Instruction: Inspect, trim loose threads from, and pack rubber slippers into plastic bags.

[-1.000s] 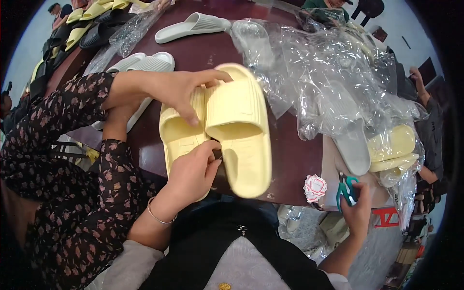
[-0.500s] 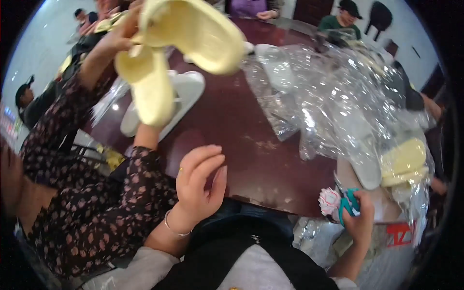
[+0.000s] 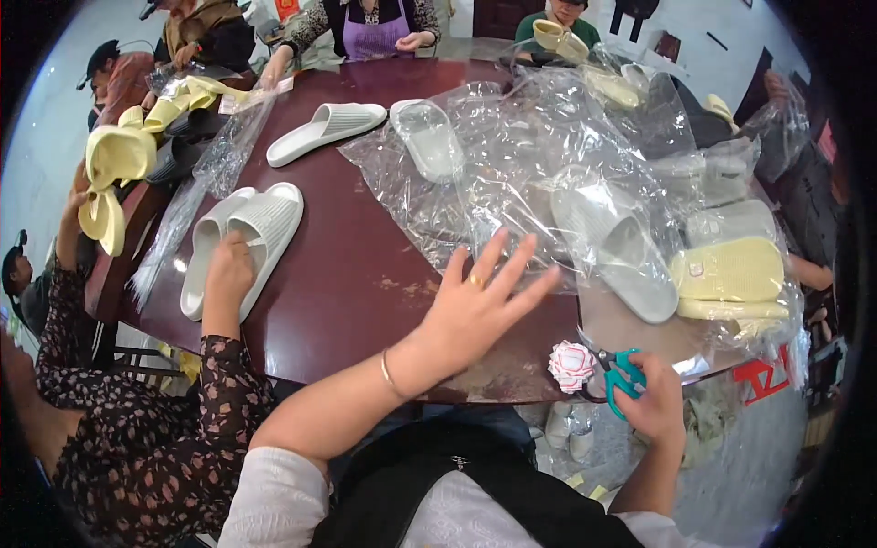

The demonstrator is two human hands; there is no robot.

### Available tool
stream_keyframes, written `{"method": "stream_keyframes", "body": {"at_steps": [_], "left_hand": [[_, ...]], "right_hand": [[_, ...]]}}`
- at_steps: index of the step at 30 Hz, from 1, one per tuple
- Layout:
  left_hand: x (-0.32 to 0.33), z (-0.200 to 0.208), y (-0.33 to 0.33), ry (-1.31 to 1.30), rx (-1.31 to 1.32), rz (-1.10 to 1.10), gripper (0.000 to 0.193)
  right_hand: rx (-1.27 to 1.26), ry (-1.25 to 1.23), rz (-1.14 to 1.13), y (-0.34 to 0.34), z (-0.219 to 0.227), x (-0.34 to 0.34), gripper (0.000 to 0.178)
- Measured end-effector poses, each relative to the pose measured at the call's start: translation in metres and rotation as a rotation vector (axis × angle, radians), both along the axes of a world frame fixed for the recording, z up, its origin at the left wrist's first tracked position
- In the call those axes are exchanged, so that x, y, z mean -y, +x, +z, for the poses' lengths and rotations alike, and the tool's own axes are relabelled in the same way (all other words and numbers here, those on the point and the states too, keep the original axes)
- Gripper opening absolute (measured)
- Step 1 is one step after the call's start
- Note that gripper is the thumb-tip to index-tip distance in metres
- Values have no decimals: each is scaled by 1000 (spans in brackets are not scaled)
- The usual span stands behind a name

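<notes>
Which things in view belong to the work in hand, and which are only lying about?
Seemingly in the work:
teal-handled scissors, in the right hand;
clear plastic wrapping, nearest the open left hand;
red-and-white label stack, beside the scissors;
grey slide sandal, partly under the wrapping.

Seemingly just lying about:
black slide sandals, far left;
red frame, lower right.

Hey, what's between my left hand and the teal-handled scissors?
In the head view, between your left hand and the teal-handled scissors lie some dark red tabletop and a bunch of red-edged white labels.
</notes>
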State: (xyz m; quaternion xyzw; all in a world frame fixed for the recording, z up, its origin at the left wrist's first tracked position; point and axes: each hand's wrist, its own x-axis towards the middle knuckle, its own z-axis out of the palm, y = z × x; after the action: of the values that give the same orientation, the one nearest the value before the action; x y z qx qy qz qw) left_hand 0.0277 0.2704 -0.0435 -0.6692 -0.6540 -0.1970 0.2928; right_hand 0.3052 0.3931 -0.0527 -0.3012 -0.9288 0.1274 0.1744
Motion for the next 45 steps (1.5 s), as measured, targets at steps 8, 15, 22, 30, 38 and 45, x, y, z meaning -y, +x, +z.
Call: {"method": "stream_keyframes", "body": {"at_steps": [8, 15, 22, 30, 38, 45], "left_hand": [[-21, 30, -94, 257, 215, 63, 21], [-7, -22, -137, 505, 706, 262, 48], [-2, -41, -135, 292, 2121, 62, 50], [4, -43, -94, 196, 2093, 63, 15], [10, -46, -70, 434, 1907, -281, 28], [16, -36, -80, 293, 2407, -1006, 40]], "right_hand": [[-78, 78, -25, -9, -1, -27, 40], [60, 124, 51, -30, -10, -50, 35], [-203, 724, 329, -127, 57, 0, 36], [-472, 576, 67, -203, 98, -93, 20], [37, 464, 225, -276, 87, -9, 25], [-11, 330, 480, -265, 49, 25, 41]]}}
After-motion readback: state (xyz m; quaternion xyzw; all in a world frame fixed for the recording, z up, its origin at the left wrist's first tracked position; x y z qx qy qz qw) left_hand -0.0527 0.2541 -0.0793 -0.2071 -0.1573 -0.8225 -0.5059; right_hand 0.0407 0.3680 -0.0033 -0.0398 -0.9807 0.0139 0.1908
